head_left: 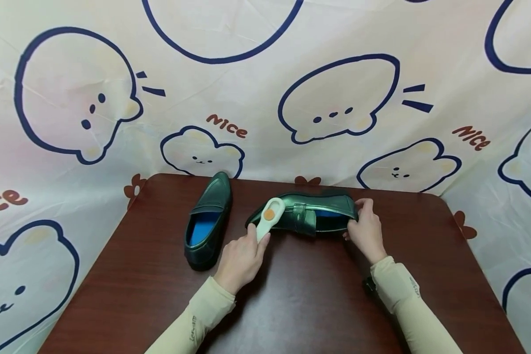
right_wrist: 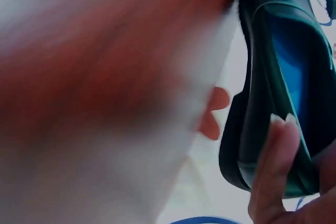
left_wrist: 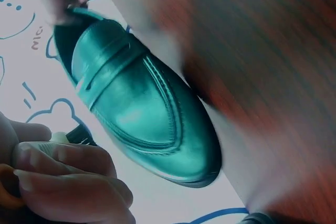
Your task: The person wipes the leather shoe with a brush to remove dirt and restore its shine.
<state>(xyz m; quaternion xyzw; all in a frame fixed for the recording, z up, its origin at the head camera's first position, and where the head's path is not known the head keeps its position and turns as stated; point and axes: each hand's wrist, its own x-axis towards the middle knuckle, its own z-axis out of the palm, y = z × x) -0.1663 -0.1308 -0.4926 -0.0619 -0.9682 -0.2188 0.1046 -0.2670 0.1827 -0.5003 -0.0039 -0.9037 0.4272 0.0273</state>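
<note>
A dark green loafer (head_left: 292, 211) is at the far middle of the table, toe to the left, tilted so its opening faces me. My right hand (head_left: 366, 231) grips it by the heel; in the right wrist view, fingertips (right_wrist: 283, 135) press on the collar beside the blue insole (right_wrist: 289, 61). A small brush with a pale handle (head_left: 264, 227) and an orange dot is held in my left hand (head_left: 242, 260), close to the loafer's toe. Dark bristles (left_wrist: 80, 135) show past the fingers in the left wrist view. Whether they touch the leather, I cannot tell.
The matching green loafer (head_left: 217, 194) stands upright to the left, toe toward the back edge. Beneath everything is a dark brown wooden table (head_left: 128, 275). A pale cloth (head_left: 256, 93) with cartoon drawings hangs behind and at the sides.
</note>
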